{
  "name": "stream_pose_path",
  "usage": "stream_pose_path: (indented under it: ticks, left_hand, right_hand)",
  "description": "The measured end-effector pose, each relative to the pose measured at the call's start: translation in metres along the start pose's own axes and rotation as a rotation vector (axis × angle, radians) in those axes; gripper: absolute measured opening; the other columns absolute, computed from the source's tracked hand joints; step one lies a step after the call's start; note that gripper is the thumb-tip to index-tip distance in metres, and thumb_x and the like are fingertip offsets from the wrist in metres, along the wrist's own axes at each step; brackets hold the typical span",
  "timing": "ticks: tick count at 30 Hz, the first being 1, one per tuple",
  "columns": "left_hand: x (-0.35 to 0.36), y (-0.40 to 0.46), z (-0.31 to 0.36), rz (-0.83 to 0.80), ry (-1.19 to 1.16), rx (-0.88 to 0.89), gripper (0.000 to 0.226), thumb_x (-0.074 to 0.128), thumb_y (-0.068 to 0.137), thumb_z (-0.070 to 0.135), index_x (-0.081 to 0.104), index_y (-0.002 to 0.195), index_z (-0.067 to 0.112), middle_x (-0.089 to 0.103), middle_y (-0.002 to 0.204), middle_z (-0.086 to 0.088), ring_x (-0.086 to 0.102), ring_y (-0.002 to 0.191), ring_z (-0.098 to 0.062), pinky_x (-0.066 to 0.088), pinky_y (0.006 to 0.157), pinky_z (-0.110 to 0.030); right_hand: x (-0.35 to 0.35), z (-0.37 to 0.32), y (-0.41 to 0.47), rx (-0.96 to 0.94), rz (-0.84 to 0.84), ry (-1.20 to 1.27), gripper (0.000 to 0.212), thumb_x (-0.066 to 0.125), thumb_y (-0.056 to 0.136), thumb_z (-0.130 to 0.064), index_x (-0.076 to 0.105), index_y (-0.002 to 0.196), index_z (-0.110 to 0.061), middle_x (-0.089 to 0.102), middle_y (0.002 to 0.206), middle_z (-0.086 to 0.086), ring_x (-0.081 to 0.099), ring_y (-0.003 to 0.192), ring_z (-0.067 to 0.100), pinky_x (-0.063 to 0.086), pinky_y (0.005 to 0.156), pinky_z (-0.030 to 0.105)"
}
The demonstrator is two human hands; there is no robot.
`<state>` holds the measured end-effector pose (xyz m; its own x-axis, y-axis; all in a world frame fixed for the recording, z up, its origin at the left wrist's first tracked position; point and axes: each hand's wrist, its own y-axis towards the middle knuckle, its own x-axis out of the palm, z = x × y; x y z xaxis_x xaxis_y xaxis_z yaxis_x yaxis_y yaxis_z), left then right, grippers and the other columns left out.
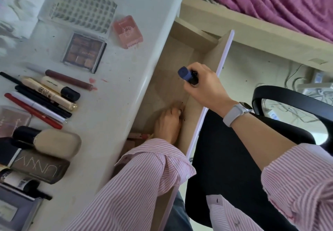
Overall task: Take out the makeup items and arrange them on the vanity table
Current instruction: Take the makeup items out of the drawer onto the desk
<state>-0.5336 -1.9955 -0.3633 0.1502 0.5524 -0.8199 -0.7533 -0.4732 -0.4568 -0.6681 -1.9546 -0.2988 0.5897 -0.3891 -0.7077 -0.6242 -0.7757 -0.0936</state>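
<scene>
My right hand [207, 86] hovers over the open wooden drawer [180, 59], shut on a small blue-capped lipstick tube [187, 74]. My left hand [168, 124] reaches down inside the drawer, fingertips curled at its bottom near the front wall; whether it holds anything is hidden. On the white vanity table [147, 23] lie an eyeshadow palette [83, 52], a pink blush compact [128, 32], a false-lash tray [84, 10], a row of pencils and concealer sticks [43, 97] and foundation bottles [46, 144].
A black chair [234, 167] sits under me to the right of the drawer. A bed with a purple blanket [270, 1] runs along the top right. Cables lie on the floor at the far right [297, 93]. A grey box [16, 211] stands at the table's lower left.
</scene>
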Motion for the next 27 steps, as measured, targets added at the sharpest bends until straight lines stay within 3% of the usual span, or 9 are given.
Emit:
stream_pose_path:
  ticks: [7,10,13,18,20,23,25,27]
  left_hand:
    - [-0.019,-0.002,0.006,-0.041,-0.353,-0.152,0.022,0.053,0.084,0.017,0.059,0.099,0.003,0.062,0.102,-0.022,0.057,0.096,-0.04,0.045,0.073,-0.039]
    - [-0.033,-0.011,0.013,0.094,-0.545,-0.157,0.018,0.052,0.086,0.017,0.055,0.095,0.002,0.062,0.091,-0.02,0.058,0.089,-0.038,0.038,0.065,-0.032]
    - [-0.052,-0.028,0.023,0.226,-0.7,-0.145,0.009,0.05,0.088,0.016,0.049,0.092,0.009,0.059,0.075,-0.011,0.057,0.074,-0.033,0.03,0.058,-0.027]
    - [-0.092,-0.075,0.027,0.391,-1.136,-0.296,0.007,0.042,0.091,0.019,0.045,0.087,0.024,0.053,0.066,0.001,0.051,0.054,-0.013,0.048,0.06,-0.036]
    - [-0.111,-0.095,0.012,0.47,-1.321,-0.375,0.014,0.039,0.094,0.019,0.045,0.086,0.028,0.05,0.062,0.002,0.048,0.046,-0.008,0.052,0.057,-0.038]
    - [-0.134,-0.13,-0.026,0.681,-1.513,-0.494,0.017,0.036,0.097,0.015,0.047,0.091,0.026,0.048,0.06,0.003,0.042,0.042,-0.006,0.042,0.042,-0.023]
    - [-0.138,-0.159,-0.06,0.804,-1.548,-0.621,0.016,0.036,0.097,0.016,0.047,0.09,0.024,0.048,0.062,0.002,0.04,0.039,-0.002,0.035,0.037,-0.016]
    - [-0.136,-0.193,-0.099,0.908,-1.53,-0.748,0.017,0.036,0.097,0.015,0.046,0.086,0.024,0.047,0.063,0.002,0.039,0.038,-0.002,0.034,0.037,-0.016]
  right_hand:
    - [-0.003,-0.002,0.0,0.104,-0.001,0.146,0.015,0.056,0.084,-0.01,0.051,0.098,-0.005,0.053,0.082,0.001,0.051,0.075,0.02,0.044,0.069,0.036]
    - [-0.005,-0.007,-0.001,0.139,0.051,0.217,0.011,0.055,0.085,-0.012,0.048,0.093,-0.015,0.048,0.069,-0.007,0.049,0.063,0.01,0.042,0.06,0.025]
    - [-0.011,-0.025,0.001,0.136,0.143,0.264,0.032,0.054,0.083,-0.01,0.035,0.076,-0.034,0.04,0.061,-0.013,0.042,0.05,-0.001,0.033,0.051,0.012]
    - [-0.023,-0.077,-0.005,0.11,0.21,0.334,0.035,0.05,0.078,-0.008,0.033,0.08,-0.039,0.038,0.065,-0.014,0.041,0.048,-0.004,0.033,0.046,0.008]
    - [-0.02,-0.104,-0.014,0.053,0.126,0.326,0.034,0.048,0.077,-0.005,0.04,0.097,-0.031,0.04,0.071,-0.015,0.042,0.052,-0.003,0.033,0.046,0.008]
    - [0.006,-0.148,-0.034,-0.027,-0.121,0.281,0.05,0.047,0.082,-0.004,0.035,0.126,-0.023,0.045,0.081,-0.012,0.043,0.057,0.008,0.036,0.052,0.02]
    - [0.035,-0.177,-0.055,-0.108,-0.292,0.237,0.051,0.05,0.087,-0.009,0.03,0.132,-0.023,0.05,0.082,-0.007,0.048,0.058,0.011,0.037,0.052,0.023]
    - [0.07,-0.204,-0.079,-0.187,-0.429,0.215,0.052,0.052,0.089,-0.014,0.028,0.135,-0.021,0.055,0.085,0.001,0.052,0.058,0.01,0.035,0.049,0.015]
